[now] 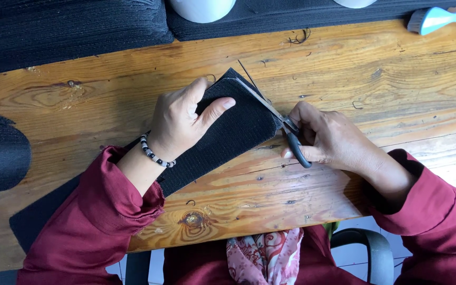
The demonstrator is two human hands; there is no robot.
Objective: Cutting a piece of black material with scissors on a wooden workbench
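Left hand (178,124) fingers clamp the folded black ribbed strip (222,134) on the wooden table (344,68), thumb on top. Right hand (328,140) fingers close around black-handled scissors (281,119); blades meet the strip's edge, their opening indiscernible. The strip's lower end is hidden beneath the sleeve.

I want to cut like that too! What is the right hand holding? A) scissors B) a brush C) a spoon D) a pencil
A: the right hand holds black-handled scissors, their blades at the edge of the black cloth that the left hand presses down.
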